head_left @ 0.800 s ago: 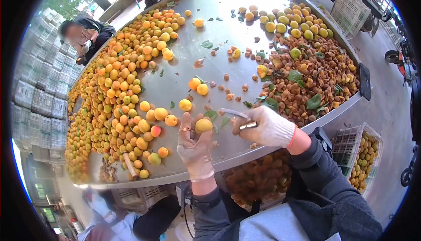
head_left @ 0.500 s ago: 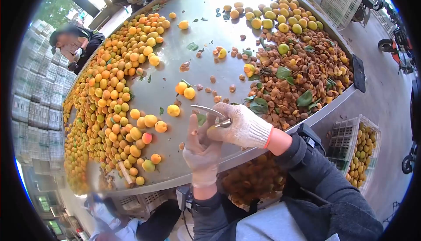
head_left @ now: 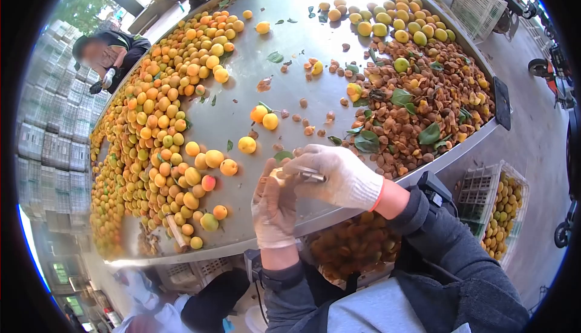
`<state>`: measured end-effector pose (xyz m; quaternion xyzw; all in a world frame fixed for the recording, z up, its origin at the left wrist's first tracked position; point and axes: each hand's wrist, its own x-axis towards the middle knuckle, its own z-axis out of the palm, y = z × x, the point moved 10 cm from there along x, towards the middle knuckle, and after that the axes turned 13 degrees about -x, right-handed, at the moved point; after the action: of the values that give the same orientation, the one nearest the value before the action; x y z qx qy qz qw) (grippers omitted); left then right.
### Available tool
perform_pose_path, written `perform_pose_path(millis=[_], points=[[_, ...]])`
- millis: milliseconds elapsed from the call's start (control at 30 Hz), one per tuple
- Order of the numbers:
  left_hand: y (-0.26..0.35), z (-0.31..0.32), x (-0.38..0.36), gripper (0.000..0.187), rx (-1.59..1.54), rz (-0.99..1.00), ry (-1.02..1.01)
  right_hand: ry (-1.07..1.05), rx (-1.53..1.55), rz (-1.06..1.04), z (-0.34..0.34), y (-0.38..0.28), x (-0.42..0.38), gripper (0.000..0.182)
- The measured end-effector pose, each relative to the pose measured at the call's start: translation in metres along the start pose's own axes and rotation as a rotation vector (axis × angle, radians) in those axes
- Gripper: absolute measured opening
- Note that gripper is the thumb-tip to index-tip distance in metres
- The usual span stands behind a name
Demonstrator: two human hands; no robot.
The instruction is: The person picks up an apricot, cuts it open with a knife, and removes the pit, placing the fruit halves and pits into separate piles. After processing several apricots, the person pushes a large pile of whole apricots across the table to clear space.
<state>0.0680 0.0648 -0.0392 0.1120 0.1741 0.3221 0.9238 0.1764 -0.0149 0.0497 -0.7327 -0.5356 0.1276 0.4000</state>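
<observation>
My left hand [head_left: 273,215] wears a pale work glove and is raised above the near edge of the metal table [head_left: 242,181]. Its fingers are closed on a partly hidden yellow fruit, seemingly an apricot [head_left: 278,174]. Against that fruit, my gloved right hand [head_left: 348,177] grips a curved knife [head_left: 312,175]; only its metal handle end shows, the blade being hidden by the fingers. Just beyond my hands lie loose apricots [head_left: 247,145] and a green leaf [head_left: 282,155]. A large heap of apricots [head_left: 154,127] covers the table's left side.
Brown pits and scraps [head_left: 417,103] with leaves are piled on the right. Yellow-green apricots [head_left: 402,21] lie behind them. A fruit-filled crate [head_left: 484,197] stands below at right; another container of fruit [head_left: 354,245] is under the table edge. Co-workers [head_left: 112,57] are along the left side.
My hands have come together around the yellow fruit. The knife's curved blade, plain to see before, is now hidden by my fingers. The whole view has shifted slightly.
</observation>
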Motion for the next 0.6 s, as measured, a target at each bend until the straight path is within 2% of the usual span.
perform_pose_path(millis=[67,100,167,200,267,300,367,400,433,500,600], points=[[0.001,-0.004,-0.002,0.041,0.376,0.073,0.069,0.058,-0.085,-0.071,0.003,-0.007,-0.001,0.019],[0.000,-0.001,-0.004,0.041,0.377,0.073,0.068,0.059,-0.085,-0.070,0.005,-0.004,-0.001,0.019],[-0.004,0.017,-0.010,0.042,0.461,0.043,-0.001,0.000,0.533,0.233,0.018,0.029,-0.001,0.016],[-0.005,0.019,-0.010,0.042,0.460,0.042,-0.002,0.002,0.532,0.234,0.011,0.026,0.002,0.016],[-0.004,0.026,-0.011,0.041,0.226,0.051,-0.042,0.079,0.648,0.550,-0.009,0.041,-0.001,0.014],[-0.005,0.028,-0.012,0.041,0.225,0.051,-0.041,0.079,0.648,0.550,-0.013,0.037,-0.002,0.014],[-0.012,0.035,-0.014,0.043,0.244,0.004,-0.089,0.232,0.981,0.620,-0.020,0.042,-0.010,0.015],[-0.015,0.032,-0.013,0.043,0.246,-0.002,-0.087,0.379,1.113,0.612,-0.023,0.047,-0.014,0.018],[-0.018,0.027,-0.013,0.045,0.323,0.001,-0.085,0.387,1.114,0.618,-0.022,0.049,-0.014,0.018],[-0.025,0.026,-0.011,0.047,0.398,-0.005,-0.088,0.718,1.285,0.399,-0.050,0.051,-0.017,0.021],[-0.039,0.024,-0.008,0.051,0.356,-0.044,-0.064,0.756,1.195,0.411,-0.059,0.042,-0.023,0.020]])
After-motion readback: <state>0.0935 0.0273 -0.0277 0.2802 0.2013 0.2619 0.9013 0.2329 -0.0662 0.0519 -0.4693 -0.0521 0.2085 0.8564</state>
